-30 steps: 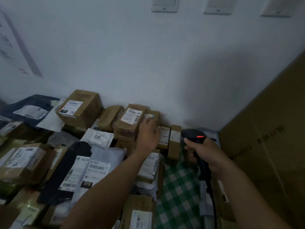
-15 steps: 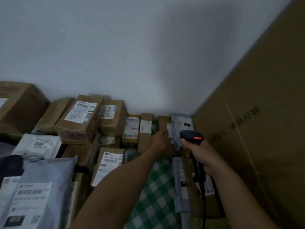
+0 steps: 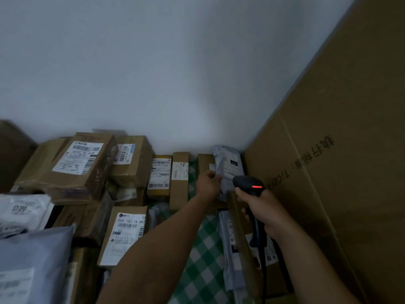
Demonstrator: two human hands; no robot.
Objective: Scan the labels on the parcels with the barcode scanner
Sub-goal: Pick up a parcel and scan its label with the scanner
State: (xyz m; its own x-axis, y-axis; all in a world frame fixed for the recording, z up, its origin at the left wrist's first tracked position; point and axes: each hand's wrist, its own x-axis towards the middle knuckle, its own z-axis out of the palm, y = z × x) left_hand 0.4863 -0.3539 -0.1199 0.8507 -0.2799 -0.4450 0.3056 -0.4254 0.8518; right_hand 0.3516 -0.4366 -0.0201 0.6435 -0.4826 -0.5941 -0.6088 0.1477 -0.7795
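- The grey mailer bag (image 3: pixel 229 164) is stood upright in the far corner, where the white wall (image 3: pixel 175 73) meets the large cardboard sheet (image 3: pixel 339 172). A white label is seen on its face.
- The bag's lower left edge is pinched by the left hand (image 3: pixel 208 183). Its grip is closed on the plastic, and the arm is stretched out over the green-and-white checked cloth (image 3: pixel 201 260).
- The barcode scanner (image 3: pixel 248 184) is held by the right hand (image 3: pixel 263 210), just beside the bag's lower right part. The grip is wrapped round the handle, and the head is turned towards the corner.
- A red light is lit on top of the scanner's head, and a black cable (image 3: pixel 264 281) is hung from the foot of the handle.
- A narrow brown box (image 3: pixel 179 176) and a yellow box (image 3: pixel 160 178) are stood against the wall to the left of the bag, both with labels facing up.
- Further left, a larger box (image 3: pixel 81 165) is stacked on others; "3-3" is handwritten on its label.
- A box with a long white label (image 3: pixel 127 233) is laid nearer, partly covered by the left forearm.
- More mailers are piled at the left edge, and a flat grey mailer (image 3: pixel 230 249) is laid under the right forearm.
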